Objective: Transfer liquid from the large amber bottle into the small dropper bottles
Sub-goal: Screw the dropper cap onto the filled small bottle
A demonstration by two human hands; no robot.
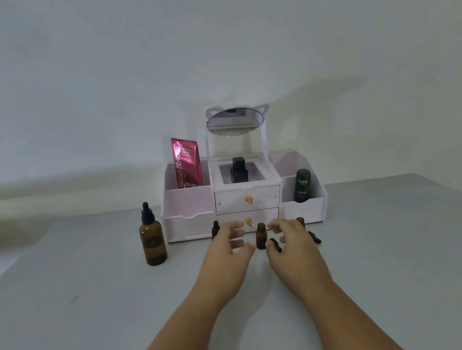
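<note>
The large amber bottle (153,242) with a black dropper cap stands upright on the grey table, left of my hands. A small uncapped amber dropper bottle (261,236) stands between my hands. My left hand (227,247) is just left of it, fingers spread, holding nothing. My right hand (290,240) is just right of it, fingers spread over a black dropper cap (275,244) lying on the table. A capped small bottle (215,229) stands behind my left hand. Another small bottle (300,221) shows behind my right hand, with a second black cap (315,237) lying beside it.
A white cosmetic organiser (187,207) with drawers and a tilted round mirror (234,121) stands at the back of the grey table (95,310). It holds a pink pouch (186,161), a black square bottle (238,169) and a dark tube (301,185).
</note>
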